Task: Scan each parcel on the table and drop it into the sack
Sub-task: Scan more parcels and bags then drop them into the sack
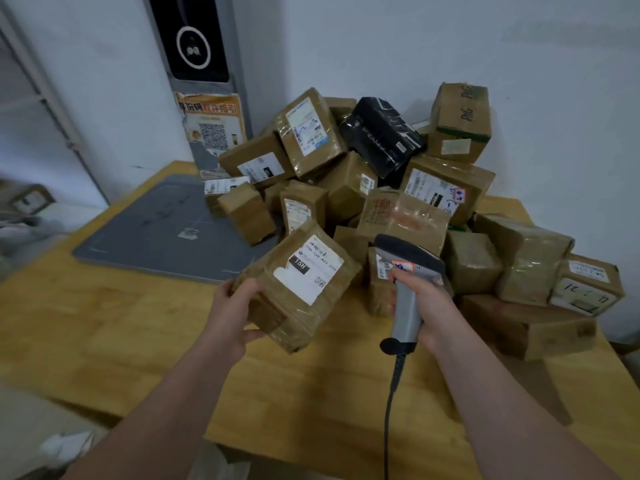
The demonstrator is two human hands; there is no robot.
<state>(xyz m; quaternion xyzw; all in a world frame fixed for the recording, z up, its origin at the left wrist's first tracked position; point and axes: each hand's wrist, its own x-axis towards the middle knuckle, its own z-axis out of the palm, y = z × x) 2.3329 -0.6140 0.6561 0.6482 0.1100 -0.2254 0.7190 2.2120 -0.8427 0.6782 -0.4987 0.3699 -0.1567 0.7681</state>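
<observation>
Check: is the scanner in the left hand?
No, the right hand grips the scanner, while the left hand holds a labelled brown parcel.

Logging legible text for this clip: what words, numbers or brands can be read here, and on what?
"15H": black tag on the label of the held parcel.
"15H 159 A03 210": same label.
"P&G": side of the top right box.
"21", handwritten: far right box.
The poster, the sticker on the scanner and the other labels: too blurred to read.
</observation>
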